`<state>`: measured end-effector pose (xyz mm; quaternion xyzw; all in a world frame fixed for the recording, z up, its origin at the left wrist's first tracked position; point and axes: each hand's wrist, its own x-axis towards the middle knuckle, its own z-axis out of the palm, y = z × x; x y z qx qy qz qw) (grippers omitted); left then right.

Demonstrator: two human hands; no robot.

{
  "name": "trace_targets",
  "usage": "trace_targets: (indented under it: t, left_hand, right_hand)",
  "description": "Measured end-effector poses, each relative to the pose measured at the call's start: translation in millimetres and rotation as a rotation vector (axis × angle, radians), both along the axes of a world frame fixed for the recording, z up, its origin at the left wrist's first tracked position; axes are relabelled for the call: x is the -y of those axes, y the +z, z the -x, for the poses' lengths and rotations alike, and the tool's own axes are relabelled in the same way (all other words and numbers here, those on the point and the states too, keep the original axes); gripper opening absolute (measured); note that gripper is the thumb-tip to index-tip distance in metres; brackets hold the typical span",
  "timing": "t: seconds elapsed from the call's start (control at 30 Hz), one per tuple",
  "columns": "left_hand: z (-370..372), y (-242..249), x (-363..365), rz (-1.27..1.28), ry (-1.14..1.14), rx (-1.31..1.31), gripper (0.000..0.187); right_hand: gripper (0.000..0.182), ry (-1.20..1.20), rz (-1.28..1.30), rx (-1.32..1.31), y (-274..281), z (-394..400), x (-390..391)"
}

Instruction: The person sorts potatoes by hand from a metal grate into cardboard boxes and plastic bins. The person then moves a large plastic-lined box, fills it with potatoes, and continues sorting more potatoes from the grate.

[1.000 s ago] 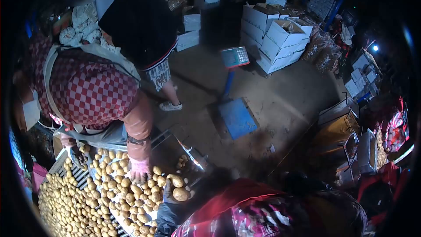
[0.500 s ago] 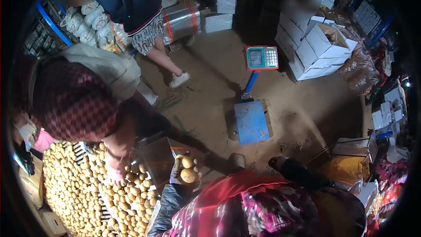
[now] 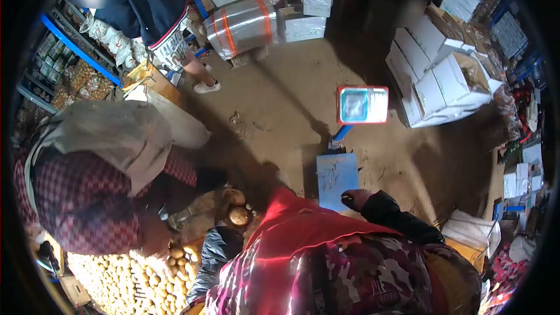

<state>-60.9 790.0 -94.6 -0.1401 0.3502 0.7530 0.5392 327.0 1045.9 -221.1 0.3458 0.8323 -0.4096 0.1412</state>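
Observation:
Near the bottom centre, my left hand (image 3: 225, 214), in a dark glove, is closed around potatoes. A larger potato (image 3: 238, 216) and another potato (image 3: 234, 197) show beside its fingers. My right hand (image 3: 357, 199) hangs by the lower right corner of the blue scale platform (image 3: 336, 175), overlapping it in this view; how its fingers are set does not show clearly. Left of my left sleeve lies a large heap of potatoes (image 3: 125, 280), under the bent-over co-worker in a checked top (image 3: 87, 201).
The scale's display (image 3: 362, 105) stands on a blue post beyond the platform. White cartons (image 3: 449, 90) are stacked at the right. Another person in a dark top (image 3: 149, 6) stands at the back left, near a wrapped bundle (image 3: 242, 26). A blue rail (image 3: 81, 49) edges the left side.
My view has shifted, and my body is closer to the scale. My right hand has come to the platform's corner. Potatoes stay in my left hand. The co-worker bends lower.

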Motion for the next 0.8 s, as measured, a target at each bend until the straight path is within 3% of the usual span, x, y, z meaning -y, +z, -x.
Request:
trace_targets:
  t: [0.1,0.13,0.17,0.2,0.27,0.37,0.4,0.5,0.6,0.67,0.73,0.77,0.8]
  left_hand:
    - [61.7,-53.2,-66.5,0.107,-0.016,0.024,0.039]
    - [91.4,-49.5,-100.9,-0.280,-0.281,-0.013,0.040]
    - [108.6,-44.4,-127.9,-0.243,-0.220,0.093,0.041]
    - [134.7,-69.4,-156.4,-0.347,-0.208,0.138,0.041]
    - [201.9,-91.4,-235.5,-0.438,-0.255,0.110,0.042]
    - [269.1,-58.3,-322.4,-0.310,-0.291,-0.023,0.041]
    - [284.9,-27.1,-344.3,-0.247,-0.270,-0.039,0.041]
    - [331.7,20.2,-399.2,-0.034,-0.271,-0.228,0.039]
    - [381.8,-1.4,-444.2,-0.124,-0.210,-0.076,0.042]
    - [400.1,3.5,-479.3,-0.136,-0.150,0.012,0.047]
    - [422.6,-13.4,-496.5,-0.100,-0.093,-0.022,0.049]
    - [433.1,-22.2,-506.1,-0.071,-0.053,-0.036,0.049]
    - [443.4,-31.8,-515.3,-0.038,-0.014,-0.046,0.050]
  right_hand:
    - [0.042,0.130,-0.117,-0.138,32.0,86.6,-68.5]
    - [0.038,0.090,-0.112,-0.108,49.3,122.2,-92.7]
    - [0.037,0.096,-0.114,-0.152,43.1,148.6,-118.3]
    - [0.035,0.095,-0.121,-0.193,38.4,175.7,-145.9]
    - [0.031,0.044,-0.113,-0.228,51.4,234.5,-216.6]
    - [0.031,-0.151,-0.171,-0.292,32.6,301.8,-301.7]
    - [0.032,-0.150,0.027,-0.066,55.7,330.1,-337.4]
    - [0.034,-0.326,0.075,-0.042,65.1,374.1,-404.0]
    - [0.041,-0.731,0.375,-0.299,-6.4,391.8,-481.4]
    - [0.042,-0.594,0.249,-0.392,-81.2,398.0,-552.3]
    - [0.042,-0.600,0.404,-0.493,-153.2,402.0,-641.7]
    - [0.043,-0.874,0.803,-0.534,-170.2,414.7,-690.0]
    - [0.042,-1.018,0.877,-0.534,-160.6,431.8,-730.6]
